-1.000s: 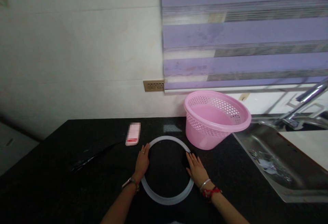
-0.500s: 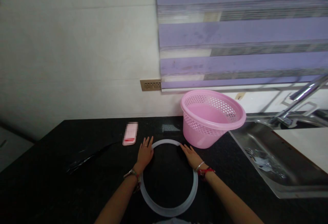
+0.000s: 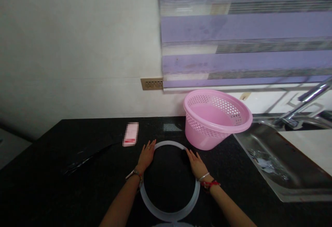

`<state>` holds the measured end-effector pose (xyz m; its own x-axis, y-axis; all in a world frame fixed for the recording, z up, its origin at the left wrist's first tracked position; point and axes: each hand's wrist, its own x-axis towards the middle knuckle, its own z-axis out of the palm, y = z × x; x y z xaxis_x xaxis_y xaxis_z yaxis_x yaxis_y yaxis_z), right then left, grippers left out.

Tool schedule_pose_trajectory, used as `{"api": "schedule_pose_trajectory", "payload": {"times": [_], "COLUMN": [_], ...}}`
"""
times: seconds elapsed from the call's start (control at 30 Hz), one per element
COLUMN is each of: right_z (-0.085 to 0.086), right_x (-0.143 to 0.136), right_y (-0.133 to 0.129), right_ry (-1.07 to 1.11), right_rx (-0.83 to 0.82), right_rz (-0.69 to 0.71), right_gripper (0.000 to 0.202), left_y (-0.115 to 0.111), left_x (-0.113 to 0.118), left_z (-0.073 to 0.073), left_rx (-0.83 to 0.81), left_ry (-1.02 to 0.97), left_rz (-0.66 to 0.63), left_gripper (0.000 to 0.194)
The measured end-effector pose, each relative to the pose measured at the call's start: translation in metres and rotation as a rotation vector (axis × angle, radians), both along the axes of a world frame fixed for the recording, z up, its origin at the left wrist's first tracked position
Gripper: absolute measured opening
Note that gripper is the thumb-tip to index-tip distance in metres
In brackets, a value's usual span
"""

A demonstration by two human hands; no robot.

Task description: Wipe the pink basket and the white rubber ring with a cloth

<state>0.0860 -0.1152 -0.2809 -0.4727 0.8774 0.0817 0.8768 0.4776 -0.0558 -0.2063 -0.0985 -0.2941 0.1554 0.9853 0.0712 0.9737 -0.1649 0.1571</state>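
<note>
A pale, translucent ring [image 3: 169, 216] lies on the black countertop [image 3: 103, 192] in front of me, its inside dark. On its upper left rim rests my left hand [image 3: 146, 156], fingers stretched out along the edge. My right hand [image 3: 197, 164] mirrors it on the upper right, with straight fingers touching the rim. Both hands look open, though their thumbs are mostly hidden. Beyond my right hand stands a pink plastic basket [image 3: 203, 140] with perforated sides. A pink phone-like object [image 3: 130, 135], blurred out, lies beyond my left hand.
Shiny black plastic [image 3: 83, 161] lies on the counter at left. To the right is a steel sink [image 3: 285, 164] with clear plastic in it, a chrome faucet [image 3: 308, 95] and a white board [image 3: 308, 147]. A socket strip [image 3: 152, 83] and striped blind [image 3: 241, 29] are behind.
My view has shifted slightly. The right hand sits a little lower and farther right along the ring; the left hand stays nearly in place.
</note>
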Motion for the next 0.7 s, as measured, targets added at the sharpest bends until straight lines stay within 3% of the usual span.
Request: {"api": "schedule_pose_trajectory", "payload": {"times": [0.2,0.5,0.7], "right_z": [-0.011,0.014,0.014], "right_x": [0.006,-0.008,-0.014], "right_y": [-0.026,0.016,0.014], "right_ry": [-0.006,-0.006,-0.007], "right_rx": [0.052,-0.094,-0.067], "right_rz": [-0.094,-0.026,-0.092], "right_gripper": [0.063,0.067,0.069], "left_y": [0.000,-0.002,-0.004], "left_x": [0.001,-0.016,-0.013], "left_z": [-0.002,-0.021,-0.021], "left_rx": [0.036,0.073,0.086], "left_ry": [0.004,-0.084,-0.017], "left_rz": [0.012,0.035,0.122], "left_gripper": [0.048,0.048,0.049]}}
